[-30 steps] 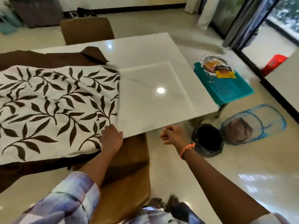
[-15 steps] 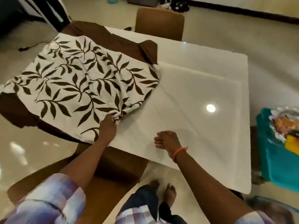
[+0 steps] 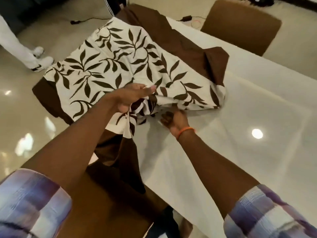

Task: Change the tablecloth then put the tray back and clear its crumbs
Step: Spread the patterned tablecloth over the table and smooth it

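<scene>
The tablecloth (image 3: 130, 66), cream with dark brown leaves and a plain brown border, lies bunched over the far left part of the white counter (image 3: 248, 109), its left side hanging past the counter's edge and a brown strip drooping down at the near edge onto the brown chair (image 3: 106, 194) tucked below. The right half of the counter is bare and glossy, with a round light reflected on it. The left hand (image 3: 132, 98) is raised just above the cloth, its fingers closed around a gathered fold of the printed fabric, which hangs from the grip in a twisted bundle. The right hand (image 3: 173, 119), an orange band (image 3: 186, 130) at its wrist, sits low on the counter at the cloth's near edge, fingers curled into the fabric and pinching its underside (the fingertips themselves are hidden beneath the fold). Both forearms reach out from rolled plaid sleeves (image 3: 29, 203). A second brown chair (image 3: 240, 24) stands at the far side of the counter. On the shiny floor at far left stand the white-trousered legs (image 3: 20, 47) of another person.
</scene>
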`<state>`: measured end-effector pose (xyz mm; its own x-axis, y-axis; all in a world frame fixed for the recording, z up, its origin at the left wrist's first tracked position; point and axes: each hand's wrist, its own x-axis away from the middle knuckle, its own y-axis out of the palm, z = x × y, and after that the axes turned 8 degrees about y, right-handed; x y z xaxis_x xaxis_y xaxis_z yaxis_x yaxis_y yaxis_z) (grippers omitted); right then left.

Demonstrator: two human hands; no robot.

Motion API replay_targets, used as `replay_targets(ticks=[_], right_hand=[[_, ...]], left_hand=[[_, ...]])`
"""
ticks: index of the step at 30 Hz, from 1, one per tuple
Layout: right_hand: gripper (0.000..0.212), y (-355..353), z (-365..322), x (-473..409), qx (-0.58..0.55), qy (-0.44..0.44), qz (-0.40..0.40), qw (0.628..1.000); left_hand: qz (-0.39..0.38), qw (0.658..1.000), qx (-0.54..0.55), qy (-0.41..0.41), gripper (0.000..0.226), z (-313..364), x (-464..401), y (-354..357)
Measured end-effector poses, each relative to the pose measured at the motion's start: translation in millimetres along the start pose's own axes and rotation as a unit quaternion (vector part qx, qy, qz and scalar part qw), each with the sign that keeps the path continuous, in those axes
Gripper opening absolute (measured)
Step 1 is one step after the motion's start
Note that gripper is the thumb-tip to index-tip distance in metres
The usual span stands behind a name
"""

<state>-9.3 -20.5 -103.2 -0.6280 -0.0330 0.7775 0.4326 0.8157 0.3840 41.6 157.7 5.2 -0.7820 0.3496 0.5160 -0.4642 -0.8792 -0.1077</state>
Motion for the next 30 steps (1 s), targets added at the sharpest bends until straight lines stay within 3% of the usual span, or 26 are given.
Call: replay_targets(ticks=[2,4,6,7,9,11,13,15,17,18,19,20,22,24,27,29,30], right_hand=[[0.023,20,-22,-16,-0.07,-0.013,-0.018,0.997],[0.006,27,-40,-28,-0.071,-0.036,0.012,0.997],[0.011,20,-53,-32,0.075,-0.117,0.079,0.987],[0.018,16,-57,-32,0.179,-0.167,0.112,0.963],[0.032,13,-63,-26,0.336,-0.235,0.152,0.899],[0.044,17,-73,-17,0.382,-0.261,0.15,0.874],[0.049,25,-86,-14,0.352,-0.271,0.137,0.886],[0.049,33,-99,-13,0.293,-0.257,0.11,0.914],[0.044,46,-109,-17,0.234,-0.226,0.072,0.943],[0.04,53,-113,-19,0.217,-0.22,0.055,0.949],[0.036,60,-115,-22,0.212,-0.215,0.04,0.952],[0.031,66,-118,-24,0.216,-0.21,0.021,0.953],[0.018,73,-118,-31,0.25,-0.205,-0.021,0.946],[0.013,68,-115,-39,0.314,-0.226,-0.05,0.921],[0.025,41,-97,-46,0.461,-0.263,-0.007,0.848],[0.029,19,-75,-49,0.549,-0.305,0.044,0.777],[0.028,9,-64,-47,0.557,-0.303,0.069,0.77]], left_hand=[[0.042,0.997,-0.049,0.031,0.053,2,-16,-14],[0.186,0.972,-0.129,0.059,0.032,1,-35,-21],[0.346,0.909,-0.221,0.072,0.025,-7,-57,-32],[0.396,0.879,-0.256,0.074,0.023,-10,-67,-39],[0.434,0.837,-0.326,0.068,0.027,-19,-84,-49],[0.43,0.796,-0.425,0.039,0.035,-23,-96,-48],[0.457,0.748,-0.477,0.061,0.038,-22,-101,-40],[0.493,0.719,-0.453,0.185,0.028,-20,-88,-22],[0.424,0.718,-0.44,0.333,0.011,-38,-65,14],[0.363,0.724,-0.462,0.362,0.011,-53,-53,38],[0.302,0.741,-0.489,0.346,0.017,-71,-44,58],[0.257,0.772,-0.51,0.278,0.028,-89,-42,73],[0.252,0.807,-0.523,0.108,0.052,-122,-46,85],[0.27,0.793,-0.544,0.049,0.054,-136,-58,78],[0.281,0.738,-0.608,0.083,0.022,-132,-69,66],[0.287,0.746,-0.59,0.111,0.016,-123,-67,66],[0.297,0.763,-0.558,0.133,0.022,-118,-63,70]])
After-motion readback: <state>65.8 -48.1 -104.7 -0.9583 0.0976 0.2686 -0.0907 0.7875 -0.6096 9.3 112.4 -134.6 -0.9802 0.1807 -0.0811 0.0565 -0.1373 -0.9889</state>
